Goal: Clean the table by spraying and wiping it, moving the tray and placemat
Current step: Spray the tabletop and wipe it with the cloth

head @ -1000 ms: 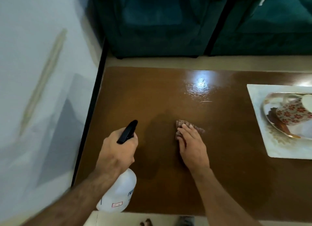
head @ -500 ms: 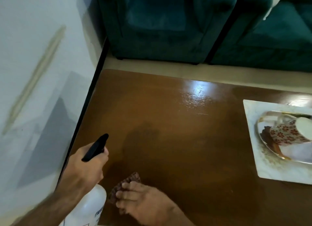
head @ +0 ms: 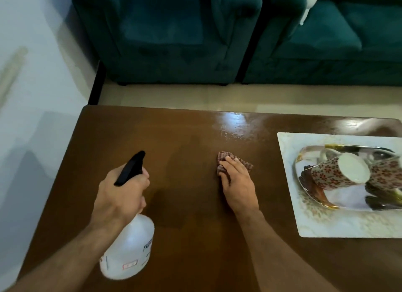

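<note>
head view: only one camera, so here's everything.
left hand [head: 121, 196]: you've got it wrapped round the neck of the bottle [head: 128, 250], held off the table [head: 185, 237]. Looks light, smooth plastic, so grip the neck.
right hand [head: 238, 182]: fingers flat on the cloth [head: 236, 161], pressing it down. Soft, bunches easily.
tray [head: 339, 204]: well right of your right hand, on the placemat [head: 322, 228], cups [head: 339, 174] tipped over. Probably fragile, so lift by the rims, level.
placemat: thin and floppy I'd guess, slide it.
</note>
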